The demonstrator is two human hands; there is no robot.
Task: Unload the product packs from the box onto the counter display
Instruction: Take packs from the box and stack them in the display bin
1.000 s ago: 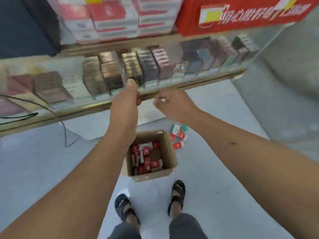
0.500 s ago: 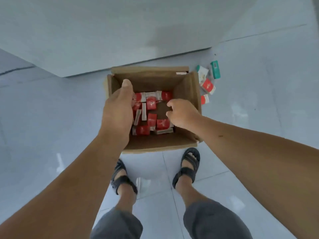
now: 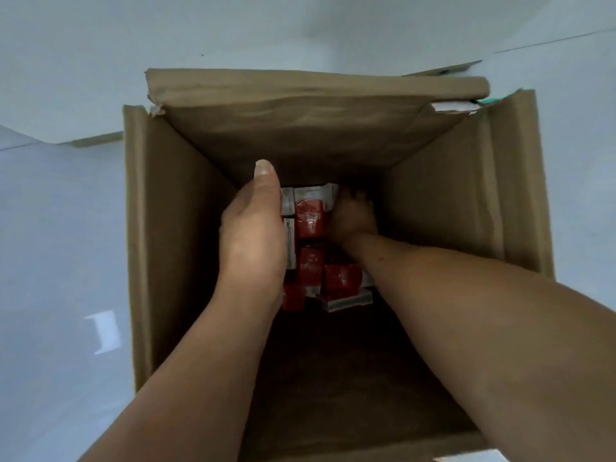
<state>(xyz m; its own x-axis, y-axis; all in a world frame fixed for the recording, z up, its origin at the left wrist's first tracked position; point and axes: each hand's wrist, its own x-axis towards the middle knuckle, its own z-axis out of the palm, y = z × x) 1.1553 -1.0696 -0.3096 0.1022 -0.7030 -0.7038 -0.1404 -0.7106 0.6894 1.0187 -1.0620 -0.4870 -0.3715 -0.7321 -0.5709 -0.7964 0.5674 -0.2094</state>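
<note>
Head view, looking straight down into the open cardboard box (image 3: 166,228) standing on the pale floor (image 3: 60,228). Product packs (image 3: 310,221), red and white, lie jumbled on the box bottom, some flat and some on edge; the counter display is out of frame. Left hand (image 3: 253,235) sits against the left side of the pile, back toward the camera, thumb straight and pointing at the far wall. Its fingers are hidden under the palm, so whether it has hold of a pack cannot be told. Right hand (image 3: 353,218) is lower and in shadow at the pile's far right corner, knuckles bent toward the packs; a grip cannot be confirmed. Far flap (image 3: 300,105) leans inward over the opening. Judged step: gathering packs for the lift. To do it well, the two hands should probably close on the pile from opposite sides and square several packs into one block. Even pressure would keep any pack from slipping out of the middle, and the lift should go straight up, clear of the leaning flap and the tall walls.
</note>
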